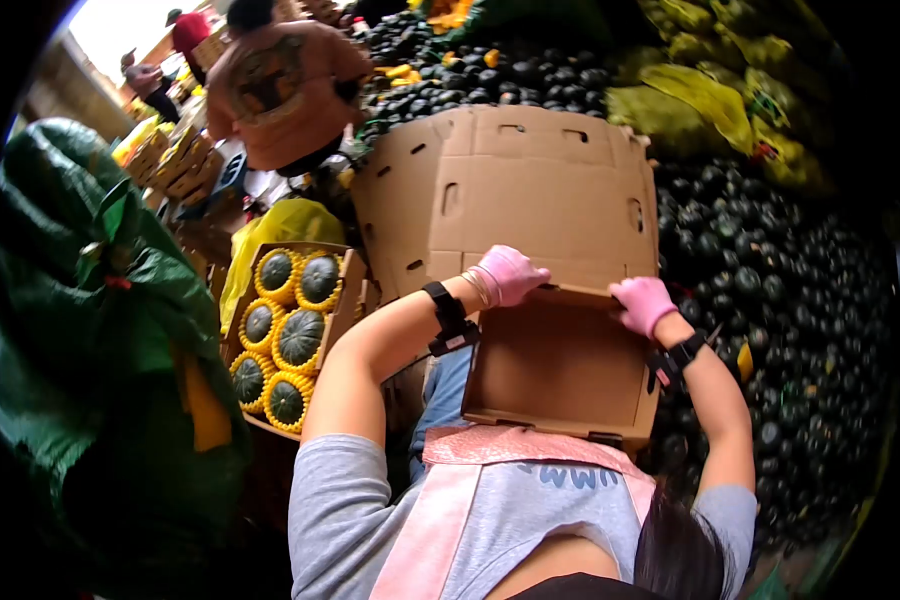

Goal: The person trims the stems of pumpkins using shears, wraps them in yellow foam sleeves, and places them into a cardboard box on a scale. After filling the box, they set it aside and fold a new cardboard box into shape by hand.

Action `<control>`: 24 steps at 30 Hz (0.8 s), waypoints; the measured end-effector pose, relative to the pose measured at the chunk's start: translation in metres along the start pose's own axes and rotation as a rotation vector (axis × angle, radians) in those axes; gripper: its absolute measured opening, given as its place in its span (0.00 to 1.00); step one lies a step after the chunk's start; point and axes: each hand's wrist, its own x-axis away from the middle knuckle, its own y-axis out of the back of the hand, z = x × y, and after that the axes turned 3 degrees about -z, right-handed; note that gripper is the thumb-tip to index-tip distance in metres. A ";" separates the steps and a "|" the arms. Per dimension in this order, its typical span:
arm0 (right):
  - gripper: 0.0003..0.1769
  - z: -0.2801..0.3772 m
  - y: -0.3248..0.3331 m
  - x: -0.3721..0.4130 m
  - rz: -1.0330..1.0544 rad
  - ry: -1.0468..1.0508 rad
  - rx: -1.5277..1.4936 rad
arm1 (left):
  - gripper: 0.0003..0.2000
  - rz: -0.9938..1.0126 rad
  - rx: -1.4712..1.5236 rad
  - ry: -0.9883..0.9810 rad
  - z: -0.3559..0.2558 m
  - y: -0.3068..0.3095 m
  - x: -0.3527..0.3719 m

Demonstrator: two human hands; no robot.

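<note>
An open cardboard box [560, 355] sits against my front, its bare inside facing up. In a pink glove, my left hand [510, 275] is closed over the far wall near its left corner. My right hand [643, 303], also gloved in pink, grips the same box at its far right corner; some of its fingers are hidden behind the cardboard. Just beyond both hands lies a large flat cardboard blank [540, 190] with cut slots, touching or nearly touching the box's far edge.
To the left stands a carton [345, 310] of dark green squashes [300, 338] in yellow foam nets. A green tarp-covered bulk [90, 330] rises farther left. Heaped squashes [770, 330] fill the right side, below yellow mesh sacks [680, 115]. A person [280, 90] stands ahead, back turned.
</note>
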 end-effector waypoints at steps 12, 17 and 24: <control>0.25 -0.158 -0.061 0.347 0.590 -0.575 -0.167 | 0.28 -0.540 0.454 0.922 0.081 -0.069 0.099; 0.24 -0.084 -0.009 0.188 0.088 -0.807 -0.675 | 0.22 -0.461 0.728 1.097 0.091 -0.046 0.082; 0.36 -0.065 -0.020 -0.027 -0.054 -1.096 -0.928 | 0.23 -0.486 0.743 1.088 0.091 -0.029 0.075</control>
